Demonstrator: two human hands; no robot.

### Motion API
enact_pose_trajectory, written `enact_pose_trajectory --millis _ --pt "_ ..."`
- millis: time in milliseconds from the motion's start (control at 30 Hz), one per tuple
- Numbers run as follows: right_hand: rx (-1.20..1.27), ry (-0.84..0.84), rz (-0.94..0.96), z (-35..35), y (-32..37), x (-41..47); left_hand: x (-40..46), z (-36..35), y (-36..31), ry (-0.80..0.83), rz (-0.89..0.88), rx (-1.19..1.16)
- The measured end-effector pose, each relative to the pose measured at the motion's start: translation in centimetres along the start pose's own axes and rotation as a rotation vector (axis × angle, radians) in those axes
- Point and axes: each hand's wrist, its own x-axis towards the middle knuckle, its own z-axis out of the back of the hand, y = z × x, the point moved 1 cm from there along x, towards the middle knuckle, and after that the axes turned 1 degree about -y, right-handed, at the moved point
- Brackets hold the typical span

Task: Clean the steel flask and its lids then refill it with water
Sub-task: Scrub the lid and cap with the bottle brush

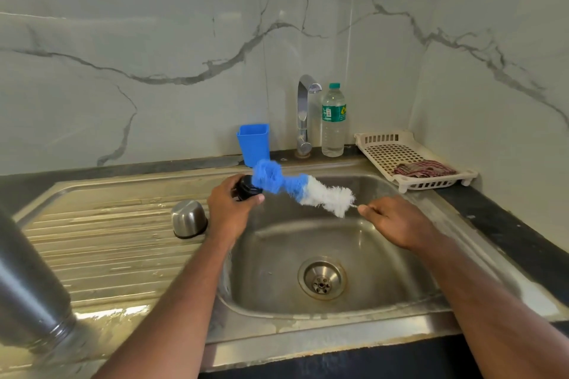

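Marble-veined wall [154,40] all the way round the corner, and below it a dark table [508,224] carrying a steel sink [277,255] with its ribbed drainboard [107,240] on the left side. Over the basin, the left hand [229,209] grips a small black lid [248,188], fingers curled round it, thumb on the near side. Right up against that lid goes the brush [295,189], its blue bristles touching the lid's top, its white bristles trailing off toward the right. The right hand [391,218] pinches the thin wire handle at the brush's white end, fingers tucked in tight. Both forearms reach in from the bottom edge. Down on the drainboard, just left of the left wrist, a steel cap [189,218] sits upside down, rim to the metal. And the flask [30,286] itself lies at the far left edge, close to the camera and blurred, tilted with its threaded neck pointing down toward the wet drainboard; whether it touches I cannot tell. Drain [321,278] sits at the basin's middle, ringed with a rusty stain. At the back, a blue cup [254,143] stands beside the tap [304,114], and a clear water bottle [333,120] with a green cap stands just right of the tap. In the right corner, a white slatted tray [400,148] holds a folded red-and-white cloth [423,169].
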Motion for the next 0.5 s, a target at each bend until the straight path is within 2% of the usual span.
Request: enact_pose_trajectory --millis 133,233,400,500 --pt "0.049 0.004 0.018 -0.4 0.0 0.2 -0.1 -0.8 0.1 0.062 0.009 -0.038" --pt "0.079 0.003 -0.023 0.0 -1.0 0.1 0.7 -0.1 0.8 -0.002 0.115 -0.273" --pt "0.192 0.007 0.0 -1.3 0.2 0.7 0.1 -1.3 0.1 0.141 0.207 -0.534" --pt "0.261 0.027 -0.037 -1.1 -1.2 0.6 0.4 -0.7 -0.1 0.11 0.281 -0.799"
